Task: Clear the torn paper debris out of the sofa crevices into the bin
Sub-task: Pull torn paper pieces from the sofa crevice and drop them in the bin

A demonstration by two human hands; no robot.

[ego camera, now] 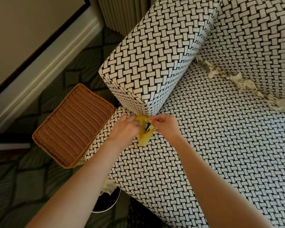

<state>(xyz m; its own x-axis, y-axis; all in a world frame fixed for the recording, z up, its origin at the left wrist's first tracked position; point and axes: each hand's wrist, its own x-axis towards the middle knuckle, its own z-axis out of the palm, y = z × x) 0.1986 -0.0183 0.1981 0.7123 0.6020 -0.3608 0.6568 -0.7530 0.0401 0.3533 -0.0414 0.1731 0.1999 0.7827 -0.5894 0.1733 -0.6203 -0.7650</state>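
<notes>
A sofa [220, 137] in black-and-white woven fabric fills the right side. At the front corner of its armrest [155, 51], my left hand [122, 129] and my right hand [167, 126] both pinch a torn yellow paper piece [144, 134] with a black mark on it. The paper lies on the seat edge where the armrest meets the cushion. More torn whitish paper debris [237, 79] lines the crevice between seat and backrest at the upper right. A dark round bin [108, 201] with scraps inside stands on the floor below my left forearm, partly hidden by it.
A brown wicker basket [72, 125] stands on the dark patterned carpet [23, 186] left of the sofa. A pale wall with a baseboard [44, 71] runs along the left, and pleated curtains [122, 12] hang behind the armrest.
</notes>
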